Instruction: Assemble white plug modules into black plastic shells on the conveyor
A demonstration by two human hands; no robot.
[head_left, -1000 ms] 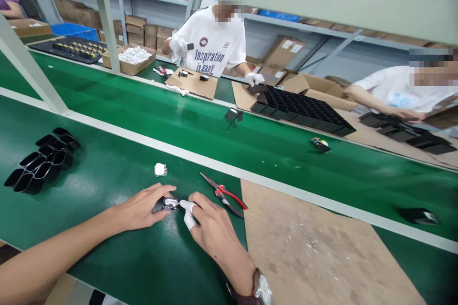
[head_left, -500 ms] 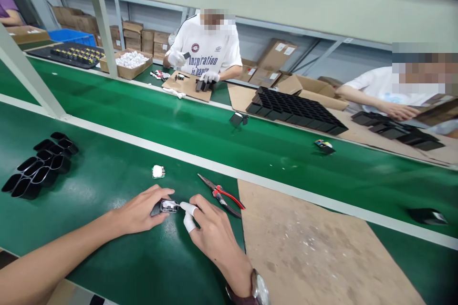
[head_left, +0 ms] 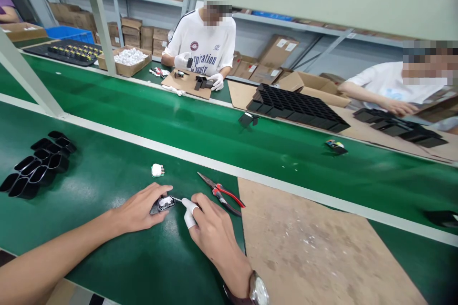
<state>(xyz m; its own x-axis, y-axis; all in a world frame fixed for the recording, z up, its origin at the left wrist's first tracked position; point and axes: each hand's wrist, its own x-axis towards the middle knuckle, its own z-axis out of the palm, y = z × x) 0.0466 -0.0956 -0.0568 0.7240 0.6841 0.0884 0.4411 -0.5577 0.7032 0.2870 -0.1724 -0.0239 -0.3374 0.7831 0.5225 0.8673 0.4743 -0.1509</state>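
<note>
Bright, diffuse light; soft glare on green worktop (head_left: 107, 176), lower left; pixel blocks upper centre, upper right; right edge blurry.

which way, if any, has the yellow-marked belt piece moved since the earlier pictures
Yes: along the belt, the yellow-marked piece now lies farther right of the upright post.

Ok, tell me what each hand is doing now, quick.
Left hand: closed, holding small black casing.
Right hand: closed, pinching thin rod.
</note>
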